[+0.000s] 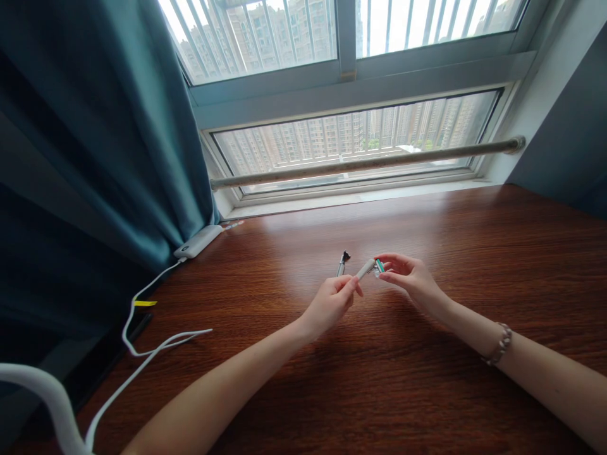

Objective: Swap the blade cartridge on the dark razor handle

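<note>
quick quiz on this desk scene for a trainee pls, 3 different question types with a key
1. True or false: the beaded bracelet is worn on the left arm.
2. Which colour shows on the small piece at the fingertips of the right hand? a) red b) green c) orange
3. Fill in: on the desk, the strip beside the white cable is ____.

Key: 1. false; 2. b; 3. yellow

Your only view comes from a camera worn on the head, facing forward and steeply down from above the desk's near edge, taking in most of the wooden desk (403,379) and, past its far edge, the barred window (370,136).
</note>
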A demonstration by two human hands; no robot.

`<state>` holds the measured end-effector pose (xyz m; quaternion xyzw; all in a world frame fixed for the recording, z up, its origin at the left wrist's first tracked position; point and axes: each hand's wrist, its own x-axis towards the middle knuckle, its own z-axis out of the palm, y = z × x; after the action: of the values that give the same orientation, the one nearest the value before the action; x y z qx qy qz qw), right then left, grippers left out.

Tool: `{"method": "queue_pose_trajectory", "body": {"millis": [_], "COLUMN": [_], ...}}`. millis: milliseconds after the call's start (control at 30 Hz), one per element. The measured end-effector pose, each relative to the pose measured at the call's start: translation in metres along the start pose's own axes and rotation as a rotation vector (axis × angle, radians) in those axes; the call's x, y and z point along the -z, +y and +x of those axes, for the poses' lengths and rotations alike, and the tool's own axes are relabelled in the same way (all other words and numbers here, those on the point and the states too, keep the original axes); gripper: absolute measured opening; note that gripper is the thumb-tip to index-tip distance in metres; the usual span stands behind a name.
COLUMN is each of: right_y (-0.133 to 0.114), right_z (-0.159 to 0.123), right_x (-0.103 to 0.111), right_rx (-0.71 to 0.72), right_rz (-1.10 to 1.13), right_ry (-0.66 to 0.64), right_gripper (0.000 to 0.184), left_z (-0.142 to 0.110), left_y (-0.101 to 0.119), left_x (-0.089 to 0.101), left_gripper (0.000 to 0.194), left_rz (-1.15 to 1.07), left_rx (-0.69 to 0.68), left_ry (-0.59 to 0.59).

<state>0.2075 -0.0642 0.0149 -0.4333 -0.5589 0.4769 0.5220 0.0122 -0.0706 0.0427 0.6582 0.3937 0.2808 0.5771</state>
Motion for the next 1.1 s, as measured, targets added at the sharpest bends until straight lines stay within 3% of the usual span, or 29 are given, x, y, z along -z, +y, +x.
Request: {"method": "queue_pose_trajectory", "body": {"millis": [167,367,600,800,933,1100], "right_y": [-0.0011,0.0019,-0.0007,0.0029,0.0018,-0.0045], "right_z": [-0.0023,-0.0003,-0.0016,0.0012,-0.0005,-0.0046], "right_x": [-0.0018,-0.0019,-0.0031,-0.0026,-0.0028,-0.0039], "right_rx": [-0.003,0.0,-0.002,-0.013,-0.008,-0.02], "right_rz": [-0.008,0.014,0.025,0.12,0.08,-0.001], "right_ry": [-0.017,0.036,0.04,0.098,0.061,0.03], "right_gripper": [0.039,0.034,0.033,0.029,0.027,0.032], "left_z": [-0.0019,0.0004,-0.0025,-0.0018,-0.0023,-0.0029], "left_y": [0.0034,0.0007,0.0029,-0.0001,0.0038,0.005], "left_x": [-0.0021,0.0014,-0.0014,-0.0006,-0.0015,-0.0016], "left_gripper": [0.041,0.04,0.04,0.039,0.037,0.037], "left_rz": [-0.013,-0.021,-0.092,-0.059,-0.127,-0.12], "left_rx": [-0.007,0.026,0.026,0.052,0.009,0.032], "left_ry": [-0.076,0.005,-0.118,-0.116,-0.088,-0.141]}}
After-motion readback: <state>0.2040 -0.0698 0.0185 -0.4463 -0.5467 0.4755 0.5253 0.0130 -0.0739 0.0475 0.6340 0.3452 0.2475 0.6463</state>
